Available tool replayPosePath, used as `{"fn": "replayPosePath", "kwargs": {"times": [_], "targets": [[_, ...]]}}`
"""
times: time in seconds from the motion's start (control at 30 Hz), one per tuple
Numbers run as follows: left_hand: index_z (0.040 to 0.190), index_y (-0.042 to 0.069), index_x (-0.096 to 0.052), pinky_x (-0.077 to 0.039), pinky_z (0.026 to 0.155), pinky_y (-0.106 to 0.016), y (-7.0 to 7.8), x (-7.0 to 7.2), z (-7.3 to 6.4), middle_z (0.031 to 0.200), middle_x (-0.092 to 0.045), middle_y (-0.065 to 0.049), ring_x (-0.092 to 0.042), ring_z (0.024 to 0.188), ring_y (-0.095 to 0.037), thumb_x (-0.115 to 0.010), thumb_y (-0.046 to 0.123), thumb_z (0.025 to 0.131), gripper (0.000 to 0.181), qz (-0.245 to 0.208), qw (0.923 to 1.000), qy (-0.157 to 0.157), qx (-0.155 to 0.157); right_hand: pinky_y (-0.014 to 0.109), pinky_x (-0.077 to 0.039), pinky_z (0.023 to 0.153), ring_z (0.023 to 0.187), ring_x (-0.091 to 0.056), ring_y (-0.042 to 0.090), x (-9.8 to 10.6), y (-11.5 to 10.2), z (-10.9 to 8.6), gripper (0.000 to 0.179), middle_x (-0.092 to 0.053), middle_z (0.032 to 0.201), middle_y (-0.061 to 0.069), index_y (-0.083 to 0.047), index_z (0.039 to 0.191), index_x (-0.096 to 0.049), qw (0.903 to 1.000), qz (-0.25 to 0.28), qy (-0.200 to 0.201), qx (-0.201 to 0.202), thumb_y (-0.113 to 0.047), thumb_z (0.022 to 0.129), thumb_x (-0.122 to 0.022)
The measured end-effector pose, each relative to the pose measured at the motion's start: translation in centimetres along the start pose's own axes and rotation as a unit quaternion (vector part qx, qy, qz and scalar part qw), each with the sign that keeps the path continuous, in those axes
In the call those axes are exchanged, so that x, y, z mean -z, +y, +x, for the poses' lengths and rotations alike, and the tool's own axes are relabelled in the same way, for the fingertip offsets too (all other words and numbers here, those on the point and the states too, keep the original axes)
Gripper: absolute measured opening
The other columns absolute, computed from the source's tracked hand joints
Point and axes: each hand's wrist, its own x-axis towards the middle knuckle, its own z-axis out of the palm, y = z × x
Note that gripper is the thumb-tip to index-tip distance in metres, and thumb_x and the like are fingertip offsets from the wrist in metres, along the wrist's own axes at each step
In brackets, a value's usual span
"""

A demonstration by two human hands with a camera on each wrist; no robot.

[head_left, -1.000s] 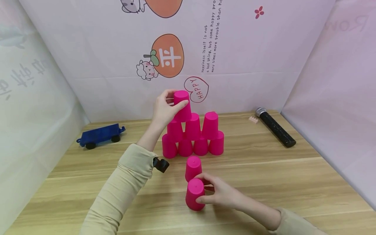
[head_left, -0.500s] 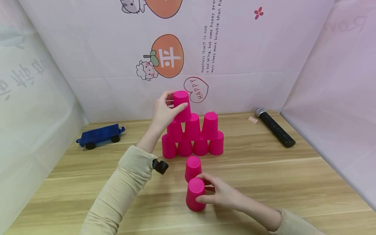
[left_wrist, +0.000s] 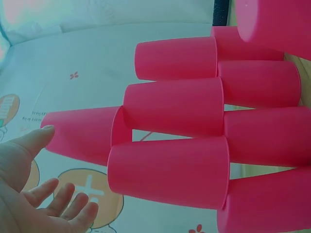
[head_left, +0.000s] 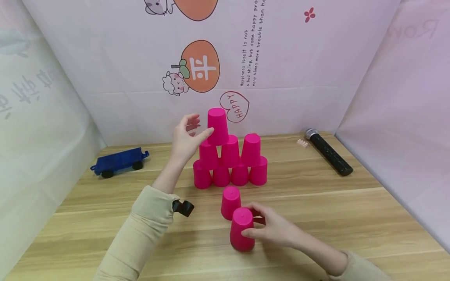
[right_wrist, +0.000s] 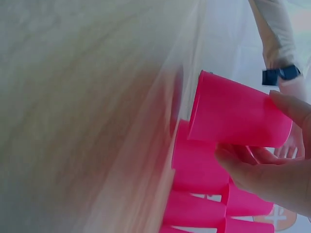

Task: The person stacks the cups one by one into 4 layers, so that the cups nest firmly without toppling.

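Pink cups stand upside down in a stacked pyramid: several in the bottom row point(head_left: 221, 175), three in the middle row point(head_left: 230, 152). A single top cup point(head_left: 217, 127) bridges the left and middle cups of that row. My left hand point(head_left: 185, 139) is beside the top cup, fingers spread apart from it; in the left wrist view its thumb point(left_wrist: 36, 140) overlaps the cup's end, and contact is unclear. My right hand point(head_left: 277, 228) grips another upside-down cup point(head_left: 241, 230) between thumb and fingers, seemingly just off the table. Behind it stands a loose cup point(head_left: 231, 202).
A blue toy wagon point(head_left: 120, 160) lies on the wooden table point(head_left: 190, 249) at the left. A black microphone point(head_left: 330, 153) and a small pink building brick point(head_left: 302, 143) are at the back right. A printed cloth backdrop point(head_left: 140, 78) rises behind the pyramid.
My left hand has let go of the top cup and moved away to the left; that cup stays on the pyramid. My right hand has shifted its cup slightly to the right.
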Motion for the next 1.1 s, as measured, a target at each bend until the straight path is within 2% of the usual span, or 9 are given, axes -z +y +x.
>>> {"fn": "replayPosePath", "kwargs": {"times": [0.23,0.43,0.53,0.63,0.77,0.93,1.1], "targets": [[0.13,0.012,-0.048,-0.046,0.101,-0.04,-0.6,1.2,-1.5,0.127,-0.055,-0.007,-0.053,0.116,-0.022,-0.074,0.03,0.081,0.059,-0.006,0.9998,0.013,0.014,0.038,-0.05,0.096,0.111,-0.057,0.028,1.3,0.2,-0.2,0.05,-0.059,0.118,0.013,0.001,0.123,-0.05,0.999,-0.028,0.034,0.013,-0.021,0.083,-0.072],[0.13,0.01,-0.048,-0.045,0.103,-0.043,-1.7,1.8,-3.6,0.128,-0.054,-0.009,-0.052,0.117,-0.023,-0.072,0.029,0.083,0.057,-0.016,0.9993,0.0,0.034,0.04,-0.051,0.095,0.107,-0.06,0.025,2.5,-0.1,-0.4,0.044,-0.062,0.113,0.012,0.0,0.116,-0.052,0.9935,-0.057,0.09,0.04,-0.018,0.081,-0.073],[0.13,0.008,-0.049,-0.045,0.103,-0.044,-2.5,2.0,-4.7,0.126,-0.055,-0.011,-0.053,0.117,-0.024,-0.072,0.025,0.083,0.054,-0.029,0.9985,0.003,0.047,0.036,-0.052,0.094,0.104,-0.061,0.019,3.3,-0.5,-0.6,0.043,-0.062,0.111,0.012,-0.001,0.114,-0.053,0.9897,-0.062,0.12,0.048,-0.016,0.08,-0.074],[0.128,0.007,-0.051,-0.046,0.102,-0.045,-3.2,2.4,-5.7,0.124,-0.057,-0.013,-0.055,0.115,-0.024,-0.073,0.02,0.082,0.052,-0.035,0.9977,0.008,0.057,0.031,-0.053,0.092,0.1,-0.062,0.01,4.1,-0.9,-0.8,0.043,-0.062,0.11,0.012,-0.001,0.114,-0.053,0.9842,-0.073,0.153,0.053,-0.015,0.08,-0.074],[0.129,0.009,-0.051,-0.046,0.101,-0.044,-3.9,2.7,-6.9,0.124,-0.057,-0.012,-0.055,0.116,-0.024,-0.072,0.019,0.083,0.052,-0.027,0.9969,0.005,0.074,0.031,-0.053,0.091,0.097,-0.06,0.002,5.2,-1.5,-0.9,0.043,-0.062,0.11,0.012,-0.001,0.117,-0.054,0.9739,-0.092,0.2,0.057,-0.013,0.08,-0.074],[0.129,0.01,-0.051,-0.046,0.101,-0.042,-5.0,2.5,-8.0,0.125,-0.057,-0.011,-0.055,0.116,-0.023,-0.073,0.022,0.082,0.053,-0.017,0.9955,-0.006,0.093,0.023,-0.053,0.089,0.096,-0.059,0.0,6.7,-2.2,-0.5,0.043,-0.062,0.111,0.012,-0.001,0.119,-0.053,0.9635,-0.102,0.24,0.06,-0.013,0.082,-0.072],[0.127,0.005,-0.052,-0.046,0.101,-0.048,-6.1,1.6,-9.2,0.125,-0.057,-0.016,-0.054,0.116,-0.031,-0.075,0.019,0.081,0.053,-0.037,0.9942,-0.031,0.096,0.015,-0.051,0.086,0.095,-0.057,-0.001,8.1,-3.0,0.7,0.043,-0.061,0.111,0.012,-0.002,0.121,-0.052,0.9541,-0.104,0.273,0.065,-0.014,0.084,-0.071]]}}
